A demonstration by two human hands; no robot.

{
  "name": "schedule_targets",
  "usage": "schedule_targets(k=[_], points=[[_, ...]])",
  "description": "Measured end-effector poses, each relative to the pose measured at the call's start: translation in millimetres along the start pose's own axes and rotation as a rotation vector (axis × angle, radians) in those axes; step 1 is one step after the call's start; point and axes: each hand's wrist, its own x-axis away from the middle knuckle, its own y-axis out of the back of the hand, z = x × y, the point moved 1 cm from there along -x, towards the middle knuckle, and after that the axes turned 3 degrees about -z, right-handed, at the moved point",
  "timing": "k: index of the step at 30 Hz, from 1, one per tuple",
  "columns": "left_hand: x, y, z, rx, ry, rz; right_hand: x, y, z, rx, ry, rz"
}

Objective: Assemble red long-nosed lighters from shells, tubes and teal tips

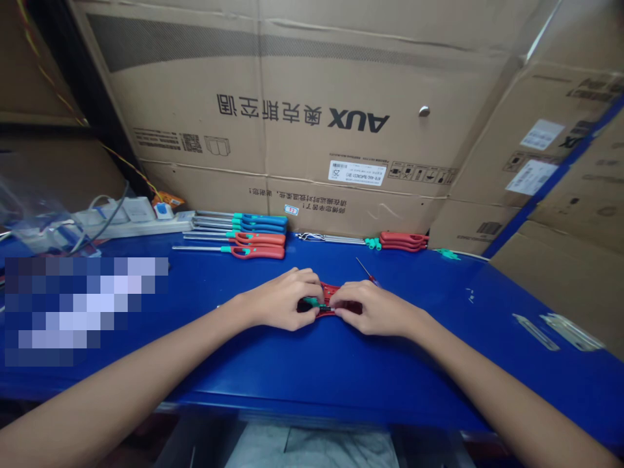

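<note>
Both hands meet at the middle of the blue bench (341, 370). My left hand (281, 299) and my right hand (370, 309) grip an open red plastic tool handle (327, 292) from either side. A teal part (311, 301) sits in it at the left end, and my fingers hide most of the handle. Just beyond my right hand lies a thin red-tipped metal pin (365, 270). Several finished tools with red or blue handles, teal collars and metal shafts (234, 234) lie in a row behind my left hand.
Beyond my right hand lie loose red handle halves (397, 241), teal collars (373, 244) and metal rods (331, 238). Flat metal strips (556, 331) lie at the bench's right. A power strip (131, 218) and plastic bag (43, 221) sit back left. Cardboard boxes (302, 97) wall the back.
</note>
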Motion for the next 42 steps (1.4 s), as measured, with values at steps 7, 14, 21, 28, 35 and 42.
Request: schedule_targets(k=[7, 14, 21, 28, 35, 42], points=[[-0.1, 0.8, 0.0, 0.006, 0.001, -0.004, -0.4, -2.0, -2.0, 0.003, -0.031, -0.004], [0.9, 4.7, 0.1, -0.035, -0.005, 0.002, -0.5, -1.3, -0.3, 0.030, -0.048, 0.021], [0.0, 5.4, 0.2, -0.052, -0.001, 0.008, -0.8, -3.1, -1.5, 0.021, -0.054, 0.019], [-0.4, 6.2, -0.9, -0.061, -0.002, 0.017, -0.9, -2.7, -0.8, 0.022, -0.071, 0.019], [0.3, 6.1, 0.0, -0.051, -0.011, 0.005, 0.4, 0.0, 1.8, 0.006, -0.113, 0.036], [1.0, 5.6, 0.9, -0.050, -0.008, 0.009, 0.1, -1.6, -0.5, 0.008, -0.087, 0.045]])
